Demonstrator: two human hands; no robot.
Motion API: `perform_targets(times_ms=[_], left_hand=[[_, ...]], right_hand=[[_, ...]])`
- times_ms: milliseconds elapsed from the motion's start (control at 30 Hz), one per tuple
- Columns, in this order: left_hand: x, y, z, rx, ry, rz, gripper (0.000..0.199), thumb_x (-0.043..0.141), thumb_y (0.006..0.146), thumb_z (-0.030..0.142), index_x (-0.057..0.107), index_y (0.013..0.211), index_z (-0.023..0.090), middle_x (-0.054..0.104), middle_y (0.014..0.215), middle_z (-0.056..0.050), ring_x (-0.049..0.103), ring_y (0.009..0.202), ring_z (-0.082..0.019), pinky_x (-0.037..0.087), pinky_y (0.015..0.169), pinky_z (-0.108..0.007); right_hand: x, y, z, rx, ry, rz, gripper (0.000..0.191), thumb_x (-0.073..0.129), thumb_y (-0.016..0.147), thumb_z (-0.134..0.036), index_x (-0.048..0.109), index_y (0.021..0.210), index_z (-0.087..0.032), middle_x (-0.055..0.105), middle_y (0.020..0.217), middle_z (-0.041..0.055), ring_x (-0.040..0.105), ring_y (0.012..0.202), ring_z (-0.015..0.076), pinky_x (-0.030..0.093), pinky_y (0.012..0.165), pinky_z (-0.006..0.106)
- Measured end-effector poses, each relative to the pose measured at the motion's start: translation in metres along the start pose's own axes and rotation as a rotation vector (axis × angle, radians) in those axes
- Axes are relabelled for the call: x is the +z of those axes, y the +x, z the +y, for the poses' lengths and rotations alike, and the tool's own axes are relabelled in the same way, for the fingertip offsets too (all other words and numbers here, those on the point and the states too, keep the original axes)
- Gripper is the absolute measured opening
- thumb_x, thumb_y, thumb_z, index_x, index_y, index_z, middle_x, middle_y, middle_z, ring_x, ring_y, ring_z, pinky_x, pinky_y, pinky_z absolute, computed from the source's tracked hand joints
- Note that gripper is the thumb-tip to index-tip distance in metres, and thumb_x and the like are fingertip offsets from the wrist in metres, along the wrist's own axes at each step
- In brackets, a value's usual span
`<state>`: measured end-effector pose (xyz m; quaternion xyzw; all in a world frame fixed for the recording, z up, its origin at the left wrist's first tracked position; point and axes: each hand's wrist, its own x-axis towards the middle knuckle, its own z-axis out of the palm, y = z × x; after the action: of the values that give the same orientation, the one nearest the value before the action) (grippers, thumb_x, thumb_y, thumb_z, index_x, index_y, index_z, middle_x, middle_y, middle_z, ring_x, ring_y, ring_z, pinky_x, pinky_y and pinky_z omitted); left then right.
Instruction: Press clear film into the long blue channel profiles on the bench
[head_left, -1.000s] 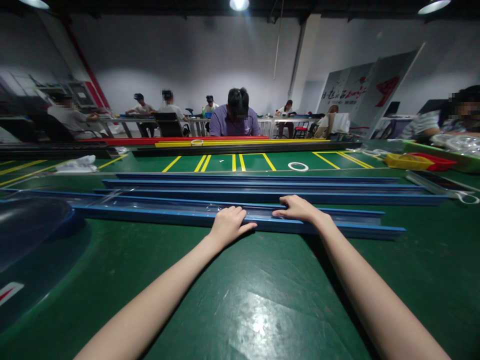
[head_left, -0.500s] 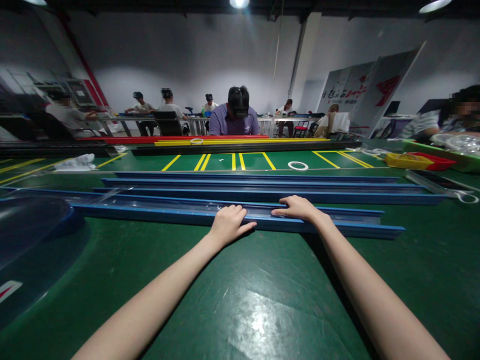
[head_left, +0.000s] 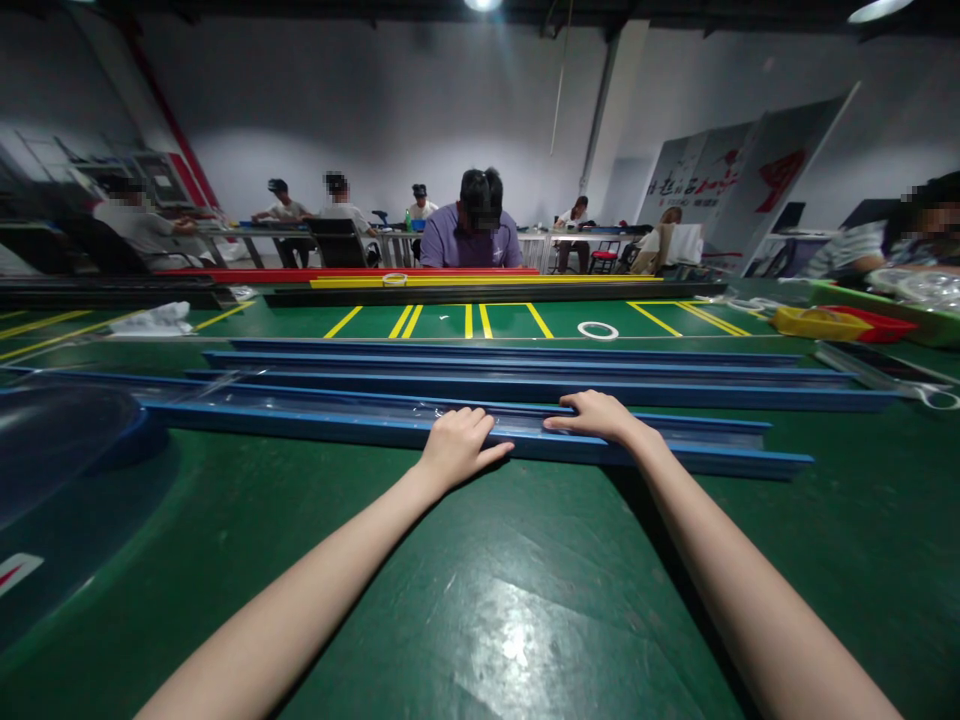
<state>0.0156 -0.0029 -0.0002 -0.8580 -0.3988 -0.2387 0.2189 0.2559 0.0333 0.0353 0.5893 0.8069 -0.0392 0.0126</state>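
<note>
Across the green table lies a long blue plastic channel [head_left: 375,428], its trough facing up and a clear film showing inside. My left hand [head_left: 463,442] is curled over its near wall, fingers in the trough and thumb stretched along the outer side. Just to the right, my right hand [head_left: 594,415] rests in the same channel with its wrist across the near wall. Its fingers point left, with a gap between thumb and forefinger and nothing visible between them. Behind this piece, more blue channels [head_left: 525,384] lie roughly parallel to it.
A clear plastic roll with a blue edge [head_left: 75,430] sits at the left. Further back are a white ring [head_left: 598,330], black strips [head_left: 480,296] and a yellow strip [head_left: 525,280]. A phone [head_left: 874,364] and a yellow tray [head_left: 817,323] are at the right. A person [head_left: 469,235] sits opposite.
Both hands keep the same position on the channel. Only a slight shift of the camera view shows.
</note>
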Motion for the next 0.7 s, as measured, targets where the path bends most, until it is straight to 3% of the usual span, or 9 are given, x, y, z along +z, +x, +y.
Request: perform_targets(times_ms=[700], left_hand=[[-0.0008,0.0004,0.0008,-0.003,-0.006,-0.009,0.043,0.035,0.083,0.053,0.054,0.072,0.016,0.058,0.072,-0.004,0.052,0.068,-0.017,0.033,0.057,-0.028]], right_hand=[[-0.0014,-0.0013,-0.0017,0.023,0.0,-0.004,0.065,0.034,0.068,-0.073,0.061,0.096,-0.021,0.065,0.092,0.0093,0.059,0.085,0.0263,0.04,0.063,0.028]])
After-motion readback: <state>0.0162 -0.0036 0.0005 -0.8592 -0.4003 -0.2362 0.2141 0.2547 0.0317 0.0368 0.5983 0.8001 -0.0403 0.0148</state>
